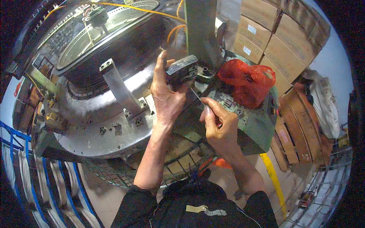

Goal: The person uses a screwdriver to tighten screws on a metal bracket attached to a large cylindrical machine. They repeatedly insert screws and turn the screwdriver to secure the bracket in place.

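My left hand [166, 99] is raised over the machine's near rim, closed around a dark metal block [181, 70] with a curved, worn top and slots in its right side. One finger of that hand sticks up beside the block. Lower and to the right, my right hand [221, 123] pinches a thin metal tool [196, 94]. Its slim shaft points up and left at the block's underside; I cannot tell whether the tip touches. Inside the right fist a small dark red end shows, with the rest of the handle hidden. Both hands look soiled.
A big round machine with a steel ring bed [91, 140] fills the left, an upright bracket [121, 89] on it. A green column [200, 30] stands behind my hands. A red plastic bag [249, 81] lies on the green ledge. Cartons [291, 49] are stacked at right.
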A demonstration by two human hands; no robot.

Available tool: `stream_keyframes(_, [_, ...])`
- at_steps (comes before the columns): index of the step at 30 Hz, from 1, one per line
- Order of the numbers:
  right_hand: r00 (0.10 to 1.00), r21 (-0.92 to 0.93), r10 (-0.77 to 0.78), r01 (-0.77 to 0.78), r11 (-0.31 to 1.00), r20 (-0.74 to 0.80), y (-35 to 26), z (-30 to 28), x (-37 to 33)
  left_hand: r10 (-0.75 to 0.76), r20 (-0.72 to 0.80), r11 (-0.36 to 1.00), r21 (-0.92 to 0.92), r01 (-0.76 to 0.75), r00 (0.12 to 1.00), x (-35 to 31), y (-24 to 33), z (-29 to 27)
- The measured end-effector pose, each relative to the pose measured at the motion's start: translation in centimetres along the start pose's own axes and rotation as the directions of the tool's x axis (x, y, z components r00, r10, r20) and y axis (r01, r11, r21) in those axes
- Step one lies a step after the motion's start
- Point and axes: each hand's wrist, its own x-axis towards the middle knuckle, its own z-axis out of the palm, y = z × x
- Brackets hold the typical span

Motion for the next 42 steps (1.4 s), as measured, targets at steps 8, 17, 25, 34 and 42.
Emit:
stream_keyframes(8, [0.893, -0.603, -0.4, 0.437, 0.667, 0.205, 0.0, -0.3, 0.9, 0.021, -0.018, 0.998, 0.057, -0.02, 1.0, 0.1, -0.1, 0.0])
stream_keyframes(17, [0.965, -0.329, -0.211, 0.251, 0.91, 0.153, -2.1, -0.7, 1.9, -0.014, -0.038, 1.0, 0.016, 0.014, 0.999, 0.2, 0.7, 0.3])
stream_keyframes(25, [0.959, -0.028, 0.103, -0.099, 0.995, 0.263, -1.8, -1.8, 2.0, -0.005, -0.056, 1.0, 0.01, 0.006, 0.998, 0.2, 0.4, 0.7])
stream_keyframes(34, [0.872, 0.275, 0.302, -0.421, 0.864, 0.387, -2.8, -1.4, 1.7, -0.06, -0.068, 0.997, 0.038, 0.063, 0.996, -0.2, 0.5, 0.5])
stream_keyframes(42, [0.842, 0.277, 0.302, -0.451, 0.848, 0.446, -3.3, -1.8, 1.7, -0.024, -0.07, 1.0, 0.017, 0.026, 0.997, -0.3, 0.3, 0.3])
